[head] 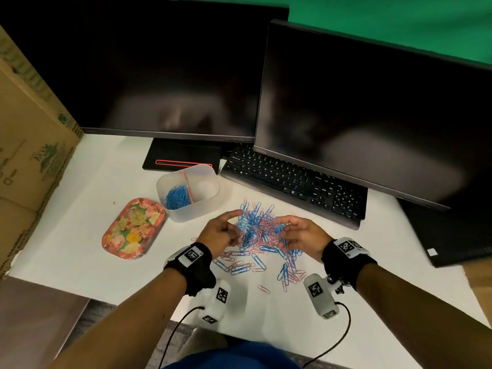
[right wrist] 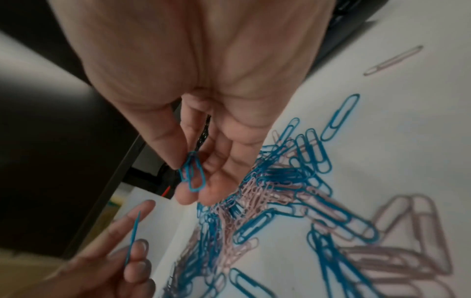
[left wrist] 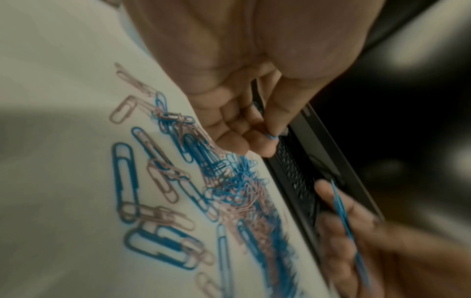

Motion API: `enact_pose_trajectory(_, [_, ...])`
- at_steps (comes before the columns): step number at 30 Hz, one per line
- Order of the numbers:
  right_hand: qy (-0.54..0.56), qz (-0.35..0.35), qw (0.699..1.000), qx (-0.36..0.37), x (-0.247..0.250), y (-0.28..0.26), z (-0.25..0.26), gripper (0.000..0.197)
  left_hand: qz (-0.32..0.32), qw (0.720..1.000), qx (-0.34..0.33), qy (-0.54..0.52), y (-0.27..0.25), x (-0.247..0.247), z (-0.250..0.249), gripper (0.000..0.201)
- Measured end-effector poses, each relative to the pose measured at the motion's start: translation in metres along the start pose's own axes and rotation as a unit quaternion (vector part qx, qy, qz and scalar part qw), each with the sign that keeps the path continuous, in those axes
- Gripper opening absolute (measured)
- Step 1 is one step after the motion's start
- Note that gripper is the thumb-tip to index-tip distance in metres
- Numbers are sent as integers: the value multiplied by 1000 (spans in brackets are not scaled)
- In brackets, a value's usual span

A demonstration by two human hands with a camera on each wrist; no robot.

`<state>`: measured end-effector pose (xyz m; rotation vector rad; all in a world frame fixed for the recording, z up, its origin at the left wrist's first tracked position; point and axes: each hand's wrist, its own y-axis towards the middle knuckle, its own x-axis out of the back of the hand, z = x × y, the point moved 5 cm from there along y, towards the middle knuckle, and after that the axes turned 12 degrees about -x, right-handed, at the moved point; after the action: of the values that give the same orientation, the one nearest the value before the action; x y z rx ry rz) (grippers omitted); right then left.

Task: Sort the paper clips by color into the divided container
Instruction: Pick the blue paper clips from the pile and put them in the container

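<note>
white desk (head: 87, 251): both hands pinch blue clips, no legible labels.

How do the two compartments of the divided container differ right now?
The left compartment of the divided container holds a heap of blue paper clips; the right compartment appears empty. A few pink clips lean along the divider on the left compartment's side; none show in the right. Both share the same translucent white walls.

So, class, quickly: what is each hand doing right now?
Left hand: pinching a blue wire paper clip.
Right hand: pinching blue wire paper clips.
</note>
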<state>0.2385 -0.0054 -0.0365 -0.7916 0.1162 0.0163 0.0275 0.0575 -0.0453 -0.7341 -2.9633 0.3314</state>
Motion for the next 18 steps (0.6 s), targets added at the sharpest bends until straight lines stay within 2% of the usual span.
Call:
enact_pose_trajectory(4, [97, 23, 994, -42, -4, -6, 2, 26, -49, 983, 75, -158, -2, 0, -3, 36])
enact_pose_trajectory(7, [106, 25, 992, -68, -8, -6, 2, 18, -66, 966, 117, -223, -4, -2, -5, 27])
enact_pose_trajectory(8, [81, 6, 994, -75, -7, -4, 1, 19, -68, 962, 129, -230, -4, -4, -5, 25])
enact_pose_trajectory(10, [-49, -64, 995, -65, -2, 5, -4, 34, -67, 962, 154, -216, -4, -5, -2, 26])
enact_pose_trajectory(13, [-235, -111, 965, -45, -5, 14, -11, 41, -66, 971, 175, -150, -5, -5, 7, 36])
enact_pose_trajectory(16, [-276, -151, 948, -42, -4, 17, -16, 36, -62, 982, 167, -63, -10, -7, 8, 44])
enact_pose_trajectory(18, [-326, -167, 931, -14, -6, 15, -16, 33, -48, 986, 161, -18, -11, -10, 12, 52])
